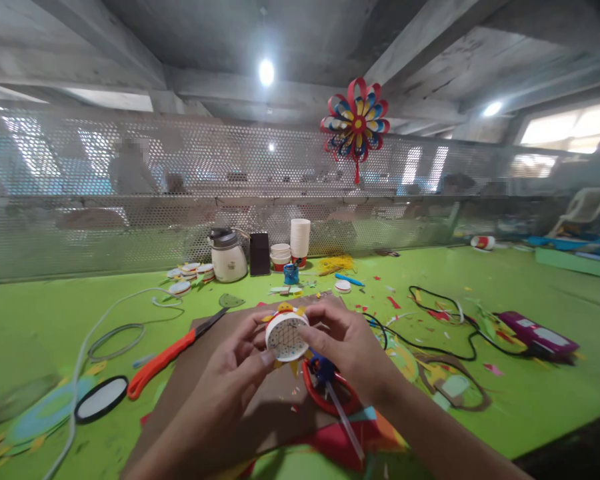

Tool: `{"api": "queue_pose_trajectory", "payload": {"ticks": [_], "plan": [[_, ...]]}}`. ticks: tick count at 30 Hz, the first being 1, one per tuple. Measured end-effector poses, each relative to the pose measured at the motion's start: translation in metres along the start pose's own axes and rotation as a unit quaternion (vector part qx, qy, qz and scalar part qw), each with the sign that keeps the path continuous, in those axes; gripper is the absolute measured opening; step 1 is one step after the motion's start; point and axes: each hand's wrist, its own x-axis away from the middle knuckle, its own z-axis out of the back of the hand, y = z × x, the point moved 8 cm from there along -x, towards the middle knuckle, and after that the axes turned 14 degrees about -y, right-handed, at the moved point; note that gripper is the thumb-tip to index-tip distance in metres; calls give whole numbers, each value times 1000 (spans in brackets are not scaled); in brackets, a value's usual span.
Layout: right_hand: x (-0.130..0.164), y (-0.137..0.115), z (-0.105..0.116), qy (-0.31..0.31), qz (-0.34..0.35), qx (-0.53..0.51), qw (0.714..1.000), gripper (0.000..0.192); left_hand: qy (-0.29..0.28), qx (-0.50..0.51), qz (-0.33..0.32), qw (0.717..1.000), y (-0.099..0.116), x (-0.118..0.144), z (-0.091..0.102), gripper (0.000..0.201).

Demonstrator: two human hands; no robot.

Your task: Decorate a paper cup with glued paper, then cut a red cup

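Observation:
Both hands hold a shallow round paper cup base [286, 339] above a brown board. Dark crossing lines and small blue dots mark its white face, and yellow and orange paper pieces stick out around its rim. My left hand [240, 357] grips the left side with thumb and fingers. On the right edge, my right hand [347, 337] has its thumb over the face and its fingers behind. Just below it lies a blue glue gun [322, 368] with a clear glue stick [344, 420] trailing back. A red ring-shaped thing [316, 395] shows beneath the gun.
An orange-handled blade [167, 360] rests across the left edge of the brown board [190, 407]. Behind stand a kettle [229, 257], a black box [259, 254] and stacked paper cups [300, 239]. Black cord [445, 343] and paper scraps lie rightward, near a purple device [537, 333].

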Motion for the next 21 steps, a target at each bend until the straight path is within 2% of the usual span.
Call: {"api": "queue_pose_trajectory", "payload": {"ticks": [10, 16, 21], "plan": [[-1, 9, -4, -15, -23, -45, 999, 18, 42, -157, -8, 987, 10, 1, 4, 30], [-1, 2, 2, 11, -14, -10, 1000, 15, 16, -151, 14, 988, 4, -2, 4, 35], [-3, 12, 2, 3, -40, -44, 998, 20, 22, -149, 7, 989, 4, -1, 5, 31]]}}
